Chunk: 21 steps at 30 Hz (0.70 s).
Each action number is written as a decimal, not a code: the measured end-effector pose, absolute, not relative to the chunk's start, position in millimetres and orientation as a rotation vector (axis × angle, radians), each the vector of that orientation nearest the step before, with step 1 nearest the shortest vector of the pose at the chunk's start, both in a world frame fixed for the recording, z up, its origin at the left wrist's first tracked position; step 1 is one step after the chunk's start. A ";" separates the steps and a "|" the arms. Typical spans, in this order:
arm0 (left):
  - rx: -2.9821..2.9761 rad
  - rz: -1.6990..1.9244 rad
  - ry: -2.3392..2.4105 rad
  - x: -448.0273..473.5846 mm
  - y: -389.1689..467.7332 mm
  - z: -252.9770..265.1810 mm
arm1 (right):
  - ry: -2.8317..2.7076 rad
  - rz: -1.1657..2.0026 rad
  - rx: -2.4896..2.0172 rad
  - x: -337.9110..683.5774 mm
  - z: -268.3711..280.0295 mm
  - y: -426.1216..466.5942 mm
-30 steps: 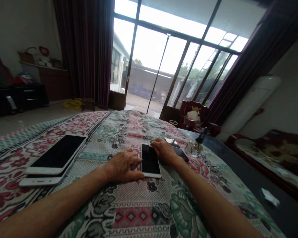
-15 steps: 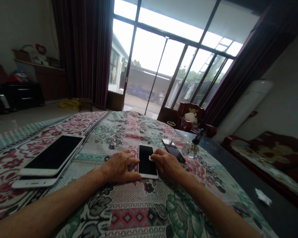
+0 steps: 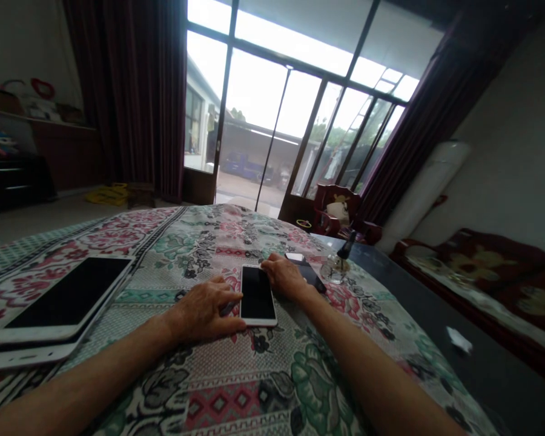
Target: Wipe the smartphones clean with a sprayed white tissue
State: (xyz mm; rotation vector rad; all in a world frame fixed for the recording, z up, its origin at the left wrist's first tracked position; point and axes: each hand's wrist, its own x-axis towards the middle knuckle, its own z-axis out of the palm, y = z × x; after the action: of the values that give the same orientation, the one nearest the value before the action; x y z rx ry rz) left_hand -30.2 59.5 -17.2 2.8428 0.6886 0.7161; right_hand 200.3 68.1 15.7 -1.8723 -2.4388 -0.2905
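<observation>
On the cloth-covered desk, the left hand, grip loosely spread, touches the white phone at its left edge; the right hand has slid back up to its top right corner, fingers bunched, any hold hidden.

Your left forearm reaches in from the lower left, the left hand palm down with thumb and index finger spread apart. Your right forearm slants up from the lower right, its right hand farther forward, fingers bent and bunched.
</observation>
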 end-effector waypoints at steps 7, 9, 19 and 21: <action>2.843 0.744 0.660 -31.5 62.7 -22.3 | -2.530 -0.293 -1.680 198.7 14.7 27.5; 2.839 0.764 0.653 -31.7 62.9 -23.1 | -2.532 -0.276 -1.636 197.4 14.2 16.2; 2.841 0.772 0.687 -31.5 60.7 -22.3 | -2.481 0.042 -1.493 208.0 16.0 4.5; 2.851 0.805 0.679 -31.5 61.0 -23.2 | -2.461 0.067 -1.467 212.1 13.3 7.0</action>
State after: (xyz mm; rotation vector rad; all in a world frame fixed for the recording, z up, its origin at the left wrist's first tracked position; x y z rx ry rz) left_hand -31.5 61.0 -23.2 2.8509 0.6793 0.8054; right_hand 212.1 7.0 13.3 -1.4675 -2.4614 0.0673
